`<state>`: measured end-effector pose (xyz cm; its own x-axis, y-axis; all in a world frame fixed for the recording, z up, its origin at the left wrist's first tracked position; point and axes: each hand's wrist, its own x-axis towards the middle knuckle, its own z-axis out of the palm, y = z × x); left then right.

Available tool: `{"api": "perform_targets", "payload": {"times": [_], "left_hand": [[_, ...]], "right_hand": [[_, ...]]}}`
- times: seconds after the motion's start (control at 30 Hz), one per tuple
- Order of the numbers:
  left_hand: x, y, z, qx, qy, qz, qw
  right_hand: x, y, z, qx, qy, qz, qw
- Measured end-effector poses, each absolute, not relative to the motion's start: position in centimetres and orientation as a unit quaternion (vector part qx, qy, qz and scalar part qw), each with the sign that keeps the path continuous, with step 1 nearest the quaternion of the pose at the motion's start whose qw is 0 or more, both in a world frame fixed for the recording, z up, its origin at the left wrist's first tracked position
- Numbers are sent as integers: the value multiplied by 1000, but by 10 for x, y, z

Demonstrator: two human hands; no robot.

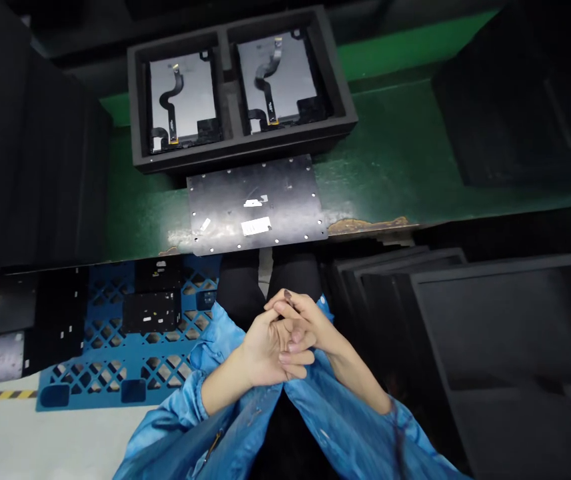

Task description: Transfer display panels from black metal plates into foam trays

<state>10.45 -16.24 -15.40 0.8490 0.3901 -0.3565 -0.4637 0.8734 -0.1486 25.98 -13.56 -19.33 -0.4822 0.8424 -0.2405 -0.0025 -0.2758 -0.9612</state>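
My left hand (260,350) and my right hand (305,320) are clasped together in my lap, fingers interlaced, with nothing between them. Both arms wear blue sleeves. Ahead on the green bench lies a flat dark metal plate (258,203) with white stickers, at the bench's near edge. Behind it stands a black foam tray (228,87) with two compartments. Each compartment holds a grey panel (185,97) with a black flex cable; the second panel (278,77) is on the right.
Stacked empty black foam trays (510,333) stand at my right. A blue plastic pallet (115,340) on the floor at my left carries several dark metal plates (150,310). Tall black stacks (30,147) rise on the left and another black stack (525,93) at the far right.
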Motion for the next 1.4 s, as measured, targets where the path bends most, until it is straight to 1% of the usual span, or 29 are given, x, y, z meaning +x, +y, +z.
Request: {"api": "perform_targets", "payload": {"times": [0.13, 0.27, 0.4, 0.47, 0.63, 0.77, 0.87, 0.93, 0.97, 1.03, 1.07, 1.13, 1.23, 1.3, 1.37, 1.4], "left_hand": [[104, -161, -151, -108, 160, 201, 960], [95, -160, -148, -124, 157, 202, 959], [92, -161, -144, -153, 149, 239, 947], [94, -164, -143, -163, 142, 246, 945], [96, -171, -145, -147, 128, 222, 955], [90, -169, -143, -168, 137, 262, 940], [79, -166, -138, -123, 182, 279, 935], [66, -164, -134, -56, 258, 320, 910], [57, -161, -131, -8, 303, 359, 883], [39, -152, -125, 130, 392, 447, 794], [31, -144, -122, 220, 427, 480, 734], [19, -119, -114, 405, 479, 496, 600], [18, -59, -103, 626, 512, 425, 406], [25, -11, -101, 753, 511, 321, 264], [36, 35, -105, 822, 506, 221, 137], [41, 54, -109, 830, 516, 193, 89]], "right_hand": [[248, -137, -200, -456, -478, 682, 314], [251, -135, -196, -407, -462, 730, 295], [257, -132, -192, -335, -480, 753, 301], [254, -131, -194, -336, -480, 749, 308], [238, -131, -200, -416, -431, 725, 340], [239, -131, -199, -345, -426, 767, 333], [249, -132, -204, -302, -431, 784, 330], [256, -131, -211, -309, -388, 790, 360], [258, -129, -215, -323, -358, 785, 389], [262, -124, -222, -366, -304, 760, 442], [262, -120, -225, -388, -288, 746, 458], [260, -114, -227, -416, -286, 730, 461], [252, -105, -227, -440, -337, 688, 468], [245, -100, -226, -462, -379, 636, 488], [241, -96, -225, -478, -405, 595, 504], [239, -94, -225, -482, -410, 583, 510]]}}
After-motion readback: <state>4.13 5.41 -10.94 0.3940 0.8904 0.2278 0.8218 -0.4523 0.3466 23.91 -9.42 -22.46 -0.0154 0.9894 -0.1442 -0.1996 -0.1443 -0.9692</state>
